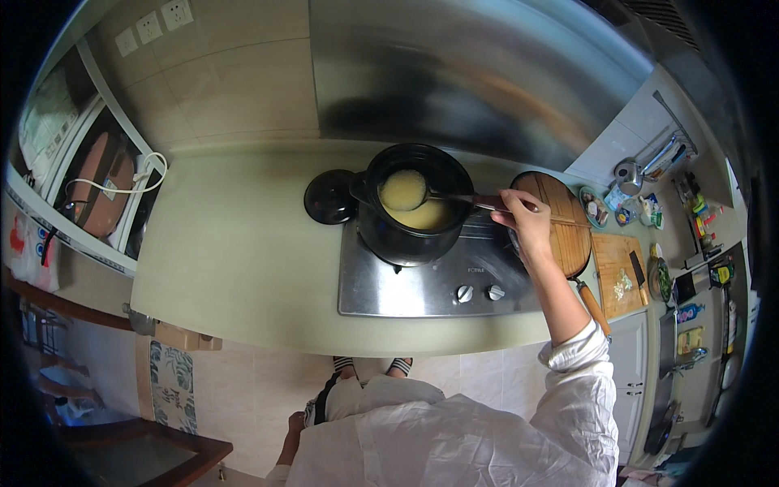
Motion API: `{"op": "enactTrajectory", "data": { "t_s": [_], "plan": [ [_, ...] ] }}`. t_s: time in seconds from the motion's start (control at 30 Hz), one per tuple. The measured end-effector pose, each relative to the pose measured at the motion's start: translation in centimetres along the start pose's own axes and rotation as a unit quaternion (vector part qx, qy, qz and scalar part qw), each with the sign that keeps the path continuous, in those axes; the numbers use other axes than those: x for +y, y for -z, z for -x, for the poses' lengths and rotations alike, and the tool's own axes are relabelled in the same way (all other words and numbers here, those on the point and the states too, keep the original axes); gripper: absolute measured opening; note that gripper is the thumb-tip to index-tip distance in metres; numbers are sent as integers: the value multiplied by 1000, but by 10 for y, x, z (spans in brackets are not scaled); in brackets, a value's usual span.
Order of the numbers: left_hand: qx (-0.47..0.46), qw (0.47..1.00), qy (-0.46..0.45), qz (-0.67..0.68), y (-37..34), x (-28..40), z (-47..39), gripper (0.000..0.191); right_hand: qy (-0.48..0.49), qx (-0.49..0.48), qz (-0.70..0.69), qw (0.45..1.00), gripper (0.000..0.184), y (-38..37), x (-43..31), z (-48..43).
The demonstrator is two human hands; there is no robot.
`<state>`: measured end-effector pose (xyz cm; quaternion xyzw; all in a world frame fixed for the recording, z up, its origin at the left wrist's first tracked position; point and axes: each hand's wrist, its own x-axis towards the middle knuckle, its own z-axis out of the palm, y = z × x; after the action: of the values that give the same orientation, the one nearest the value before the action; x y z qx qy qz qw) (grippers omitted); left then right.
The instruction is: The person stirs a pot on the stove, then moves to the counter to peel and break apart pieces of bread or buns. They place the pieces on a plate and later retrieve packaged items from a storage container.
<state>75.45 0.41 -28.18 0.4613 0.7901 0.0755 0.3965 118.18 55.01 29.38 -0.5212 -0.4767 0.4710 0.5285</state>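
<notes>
My right hand (526,216) grips the dark handle of a ladle (456,198). The ladle's bowl, full of pale yellow porridge or soup (403,190), is within the mouth of a deep black pot (409,246). More of the same yellow food (426,218) shows inside the pot. Just left of the pot lies its black lid (331,198) on the counter. My left hand (296,421) hangs low at my side by the hem of my shirt, partly hidden, and I cannot tell whether it holds anything.
Under the pot is a steel gas hob (401,298) with two knobs. A round wooden lid (563,234) covers a pan whose handle (593,307) points towards me. Farther right, a cutting board (614,262) bears a knife and chopped white bits. A corded brown appliance (103,185) sits on the left shelf.
</notes>
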Motion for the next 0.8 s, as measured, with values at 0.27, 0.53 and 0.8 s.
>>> {"op": "enactTrajectory", "data": {
  "t_s": [0.27, 0.53, 0.8],
  "plan": [
    [-21, 999, 36, 4, 18, 15, 1, 27, 312, -142, 319, 884, 10, 0, -23, 39],
    [-17, 999, 42, 12, 38, 43, -3, 27, 533, -284, 517, 606, 20, -16, -9, 26],
    [-41, 998, 1, -49, 24, 22, -4, 29, 521, -337, 589, 518, 19, -35, -19, 22]
  ]
}}
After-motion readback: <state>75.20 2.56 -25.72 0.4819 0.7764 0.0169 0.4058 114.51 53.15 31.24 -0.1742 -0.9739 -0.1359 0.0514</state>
